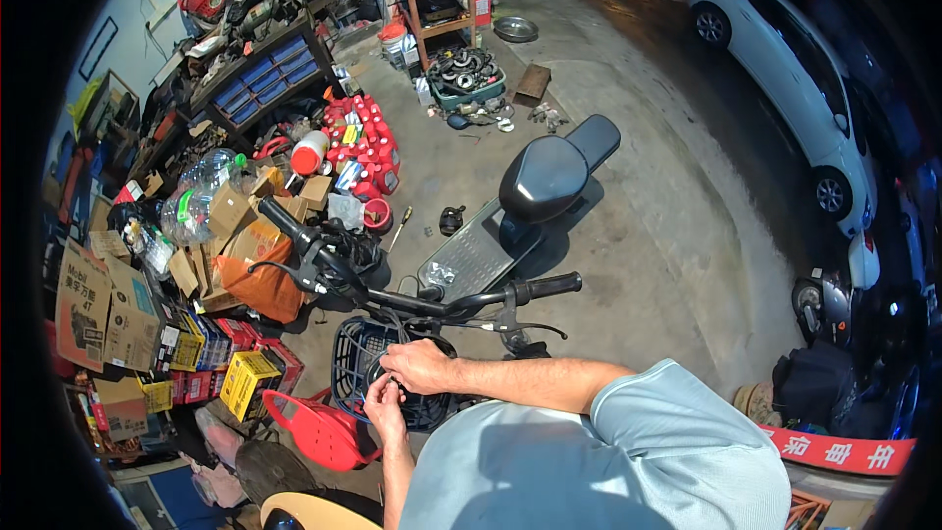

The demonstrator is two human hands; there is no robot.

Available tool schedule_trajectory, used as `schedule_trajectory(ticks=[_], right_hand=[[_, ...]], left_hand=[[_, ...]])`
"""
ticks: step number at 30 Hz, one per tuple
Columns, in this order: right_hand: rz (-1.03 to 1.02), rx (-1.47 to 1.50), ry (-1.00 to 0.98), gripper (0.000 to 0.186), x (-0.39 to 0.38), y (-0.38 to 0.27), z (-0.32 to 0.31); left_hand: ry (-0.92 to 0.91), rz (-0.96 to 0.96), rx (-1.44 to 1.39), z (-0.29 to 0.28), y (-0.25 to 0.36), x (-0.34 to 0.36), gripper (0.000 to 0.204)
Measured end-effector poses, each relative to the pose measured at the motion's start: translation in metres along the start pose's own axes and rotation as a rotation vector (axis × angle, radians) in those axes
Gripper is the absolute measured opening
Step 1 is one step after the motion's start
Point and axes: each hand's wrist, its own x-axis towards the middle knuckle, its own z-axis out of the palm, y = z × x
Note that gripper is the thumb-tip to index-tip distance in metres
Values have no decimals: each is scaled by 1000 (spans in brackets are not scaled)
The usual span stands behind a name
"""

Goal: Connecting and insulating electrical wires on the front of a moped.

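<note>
An electric scooter stands in front of me, its black handlebar (456, 306) running across above my hands. Below the handlebar sits a dark wire basket (350, 365), and black cables hang down into it. My right hand (419, 367) reaches in from the right over the basket, fingers closed in a pinch at the cables. Close against it, my left hand (386, 406) is also pinched, around a small dark piece I cannot make out. Beyond the handlebar are the scooter's footboard (471, 253) and black seat (545, 179).
A red plastic chair (319, 434) stands left of the basket. Cardboard boxes (132, 319), an orange bag (260, 275) and red bottles (368, 142) crowd the left side. A screwdriver (400, 229) and a black part (451, 220) lie on the floor. A white car (785, 79) is parked far right.
</note>
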Motion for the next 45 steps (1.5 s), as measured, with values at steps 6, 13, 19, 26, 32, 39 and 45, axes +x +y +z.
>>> schedule_trajectory(ticks=[6, 13, 19, 26, 32, 39, 45], right_hand=[[26, 1, 59, 8, -2, 5, -4], [88, 89, 113, 10, -1, 2, -18], [64, 297, 131, 8, -3, 18, 0], [8, 387, 98, 16, 6, 16, 2], [138, 600, -53, 14, 8, 25, -5], [97, 710, -36, 17, 0, 36, -1], [65, 552, 168, 30, 0, 49, 23]], left_hand=[[-5, -9, 5, 6, 2, 1, 20], [13, 9, 42, -4, -3, 6, 19], [81, -66, 56, -4, -3, 6, 21], [66, 96, 536, -42, -25, 21, 39], [19, 134, 481, 19, 22, 39, 36], [11, 85, 450, 5, 19, 46, 32], [2, 17, 382, -14, 5, 41, 30]])
